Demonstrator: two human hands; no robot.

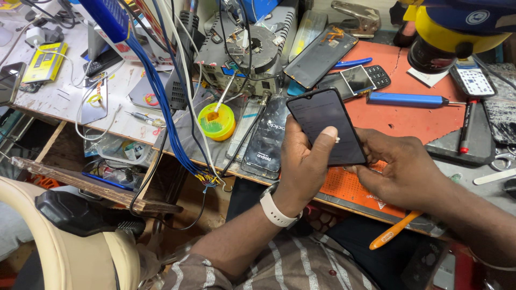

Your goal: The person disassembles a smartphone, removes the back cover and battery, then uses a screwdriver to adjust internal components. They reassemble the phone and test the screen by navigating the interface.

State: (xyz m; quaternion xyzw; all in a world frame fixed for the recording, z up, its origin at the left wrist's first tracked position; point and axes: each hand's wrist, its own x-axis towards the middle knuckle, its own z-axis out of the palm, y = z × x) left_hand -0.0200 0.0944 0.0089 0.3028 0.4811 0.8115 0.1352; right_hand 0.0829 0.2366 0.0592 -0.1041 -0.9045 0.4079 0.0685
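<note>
Orange mat point(419, 121) on cluttered repair bench; left hand point(303, 166), right hand point(400, 172) grip clamped on black phone point(326, 126).

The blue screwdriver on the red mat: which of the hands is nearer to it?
The right hand. It is just below the blue screwdriver, on the phone's right edge; the left hand grips the phone's lower left, farther away.

Single head-worn camera, looking steeply down and slightly forward, close over both hands point(344, 166) and the cluttered workbench point(419, 121).
</note>
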